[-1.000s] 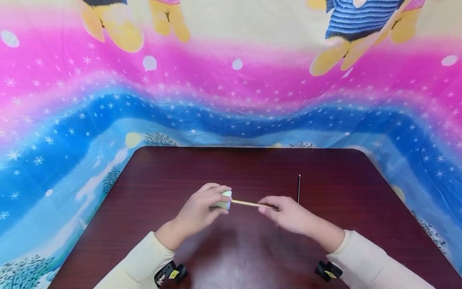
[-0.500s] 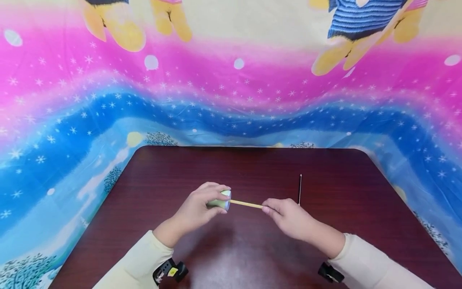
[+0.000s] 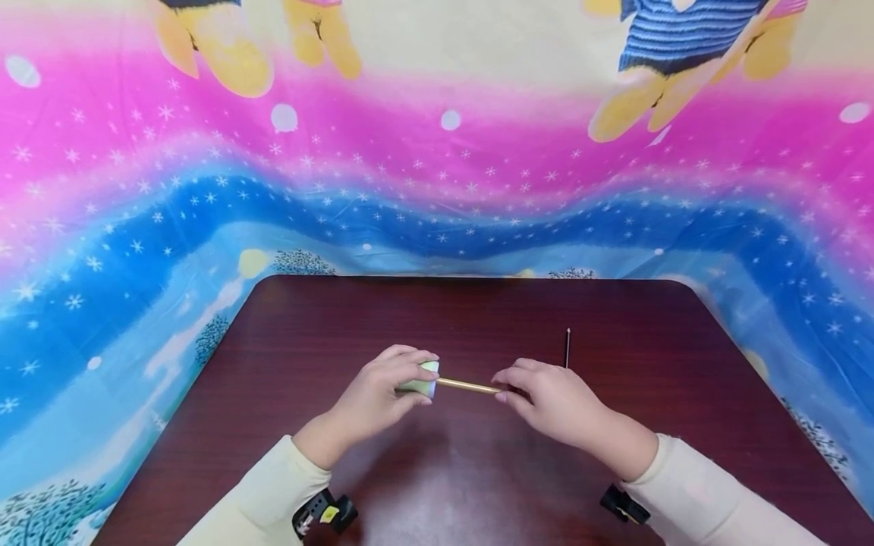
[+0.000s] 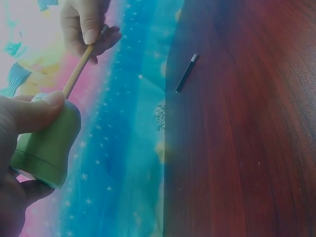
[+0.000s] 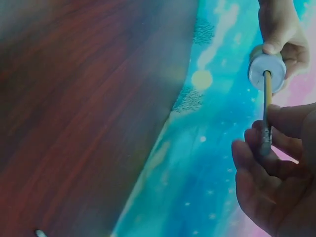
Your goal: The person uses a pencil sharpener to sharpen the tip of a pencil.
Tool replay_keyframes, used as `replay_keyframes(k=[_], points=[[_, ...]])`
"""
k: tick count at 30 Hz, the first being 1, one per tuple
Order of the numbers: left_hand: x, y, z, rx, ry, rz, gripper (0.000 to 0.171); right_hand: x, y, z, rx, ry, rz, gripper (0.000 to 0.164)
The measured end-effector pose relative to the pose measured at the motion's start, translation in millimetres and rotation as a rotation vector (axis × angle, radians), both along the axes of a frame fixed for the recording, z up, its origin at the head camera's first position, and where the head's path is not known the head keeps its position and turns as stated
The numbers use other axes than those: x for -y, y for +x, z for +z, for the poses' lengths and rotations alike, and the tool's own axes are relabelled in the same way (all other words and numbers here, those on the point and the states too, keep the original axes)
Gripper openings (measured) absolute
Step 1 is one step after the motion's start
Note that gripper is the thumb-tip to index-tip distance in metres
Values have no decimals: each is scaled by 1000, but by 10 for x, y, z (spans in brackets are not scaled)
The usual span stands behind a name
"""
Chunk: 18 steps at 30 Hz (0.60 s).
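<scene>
On the right side of the table [image 3: 437, 322], just beyond the right hand [image 3: 556, 402], there's a dark pencil [image 3: 567, 347] lying loose on the reddish-brown top. Its pale tip points to the far edge, and in the head view its near end is tucked out of sight behind that same hand. Past the table it's all cartoon curtain [image 3: 437, 163], pink and blue with snowflakes, hanging right behind the far edge. Closer in, both cream sleeves [image 3: 262, 485] come up from the bottom, each with a little black gadget [image 3: 324, 514] at the wrist. The main bit is the yellow pencil [image 3: 467, 385], held up over the table between the two hands. Its long axis runs pretty much sideways, dipping slightly toward the right hand, with the left end poked into the hole of a green sharpener [image 4: 49, 145], so whatever that end looks like is hidden. The sharpener's flat pale face, the one with the hole, looks over at the right hand. As for grip, the left hand [image 3: 382, 387] is wrapped around the sharpener, thumb on one side and fingers on the other. The right hand is narrow, thumb and fingers pinching the yellow pencil near its outer end, and the silvery tip shows by the fingers in the left wrist view.
</scene>
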<state>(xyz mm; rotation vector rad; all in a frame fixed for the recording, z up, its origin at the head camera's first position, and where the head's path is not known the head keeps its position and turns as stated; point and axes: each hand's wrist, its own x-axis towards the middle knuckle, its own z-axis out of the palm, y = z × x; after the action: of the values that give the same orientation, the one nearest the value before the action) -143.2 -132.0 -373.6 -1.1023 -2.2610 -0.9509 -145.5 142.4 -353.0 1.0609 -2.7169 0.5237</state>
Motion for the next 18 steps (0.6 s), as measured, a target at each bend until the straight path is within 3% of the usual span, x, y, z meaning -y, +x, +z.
replay_keyframes(k=[4,7,12,18], points=[[1,0,2,-7,-1,4,31,23,17,7,-270,45,63,11],[7,0,7,-16,11,4,31,29,18,18,-345,57,84,12],[52,5,16,3,46,35,32,-16,23,36,-344,71,50,12],[119,21,29,81,162,72,35,-99,25,15,-251,57,-20,11]])
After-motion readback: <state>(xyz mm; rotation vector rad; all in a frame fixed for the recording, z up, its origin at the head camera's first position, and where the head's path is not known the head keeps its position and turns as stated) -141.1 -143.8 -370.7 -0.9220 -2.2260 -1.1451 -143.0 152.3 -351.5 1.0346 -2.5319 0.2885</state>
